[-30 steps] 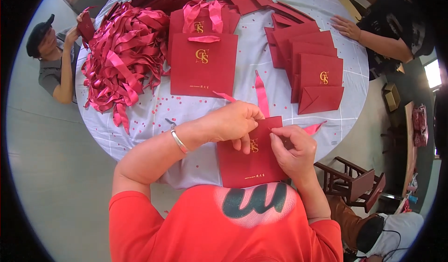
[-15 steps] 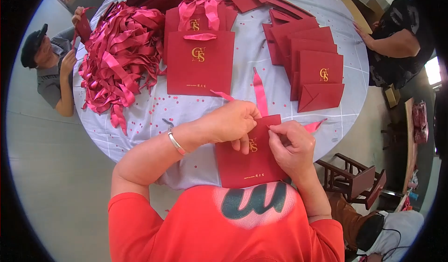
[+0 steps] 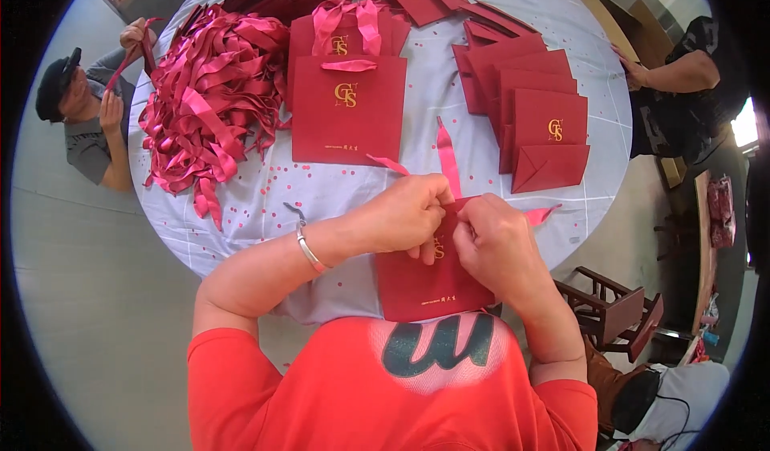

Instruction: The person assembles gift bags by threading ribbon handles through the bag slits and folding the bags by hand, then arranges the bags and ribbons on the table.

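Observation:
A red paper gift bag (image 3: 429,292) with gold lettering lies flat at the near edge of the table, in front of my chest. My left hand (image 3: 405,217) is closed at its upper left edge, fingers curled over the front. Against the upper right part of the bag, my right hand (image 3: 491,234) is closed in a pinch; its fingertips are turned in, and what they hold is hidden. A pink ribbon (image 3: 447,158) rises from the bag's top between my hands. Ribbon ends stick out behind each hand.
A big heap of pink ribbons (image 3: 212,98) lies at the left. Bags with ribbon handles (image 3: 348,122) are stacked beyond my hands, flat bags (image 3: 550,118) at the right. Two people stand at the table's sides, the left one handling a ribbon. A wooden stool (image 3: 605,306) stands at lower right.
My right hand has moved slightly up and left, closer to my left hand, with its fingers curled further in. The person at the left has spread their hands along a ribbon.

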The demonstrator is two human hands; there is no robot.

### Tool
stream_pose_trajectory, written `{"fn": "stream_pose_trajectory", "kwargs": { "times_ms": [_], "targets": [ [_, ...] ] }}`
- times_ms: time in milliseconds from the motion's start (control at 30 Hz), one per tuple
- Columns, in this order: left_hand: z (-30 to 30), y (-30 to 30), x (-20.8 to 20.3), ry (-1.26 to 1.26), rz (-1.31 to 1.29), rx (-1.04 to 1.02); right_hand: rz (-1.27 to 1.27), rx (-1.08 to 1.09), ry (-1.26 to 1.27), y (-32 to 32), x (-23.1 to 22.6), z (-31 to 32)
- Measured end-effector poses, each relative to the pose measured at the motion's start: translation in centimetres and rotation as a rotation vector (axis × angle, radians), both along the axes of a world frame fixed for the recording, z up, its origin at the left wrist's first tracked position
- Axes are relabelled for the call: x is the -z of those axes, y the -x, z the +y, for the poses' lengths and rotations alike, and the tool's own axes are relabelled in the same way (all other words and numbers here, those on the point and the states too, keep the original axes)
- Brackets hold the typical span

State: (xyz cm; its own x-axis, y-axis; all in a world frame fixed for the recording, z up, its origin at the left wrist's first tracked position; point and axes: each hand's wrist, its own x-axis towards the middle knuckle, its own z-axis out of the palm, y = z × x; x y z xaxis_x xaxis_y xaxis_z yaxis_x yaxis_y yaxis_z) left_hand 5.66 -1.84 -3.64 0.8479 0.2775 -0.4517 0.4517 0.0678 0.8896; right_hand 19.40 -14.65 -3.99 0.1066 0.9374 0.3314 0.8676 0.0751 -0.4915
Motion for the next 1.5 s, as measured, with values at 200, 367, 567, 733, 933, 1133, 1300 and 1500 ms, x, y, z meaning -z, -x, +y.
{"fn": "stream_pose_trajectory", "kwargs": {
  "times_ms": [200,367,567,733,933,1133,1300,1500],
  "targets": [
    [-0.2,0.1,0.1,-0.019,-0.031,-0.043,0.246,0.002,0.111,-0.6,0.9,0.2],
    [-0.3,0.2,0.2,-0.017,-0.027,-0.054,0.077,-0.017,-0.063,-0.2,1.2,0.5],
    [-1.0,0.3,-1.2,-0.118,-0.005,-0.038,0.031,0.029,-0.087,-0.6,0.4,0.0],
    [-1.9,0.4,-1.4,-0.266,-0.08,-0.068,0.478,-0.076,0.016,-2.8,-1.5,1.2],
    [-3.1,0.4,-1.3,-0.411,-0.103,-0.124,0.455,-0.142,0.437,-4.6,-3.0,4.1],
    [-4.1,0.7,1.6,-0.756,-0.275,-0.157,0.543,-0.301,1.033,-5.7,-3.4,7.5],
    [-4.3,0.7,1.9,-0.944,-0.374,-0.182,0.823,-0.095,1.217,-5.8,-2.0,8.1],
    [-3.6,0.8,-0.7,-0.253,-0.158,-0.199,0.825,0.007,1.01,-4.8,-1.9,7.0]
  ]
}}
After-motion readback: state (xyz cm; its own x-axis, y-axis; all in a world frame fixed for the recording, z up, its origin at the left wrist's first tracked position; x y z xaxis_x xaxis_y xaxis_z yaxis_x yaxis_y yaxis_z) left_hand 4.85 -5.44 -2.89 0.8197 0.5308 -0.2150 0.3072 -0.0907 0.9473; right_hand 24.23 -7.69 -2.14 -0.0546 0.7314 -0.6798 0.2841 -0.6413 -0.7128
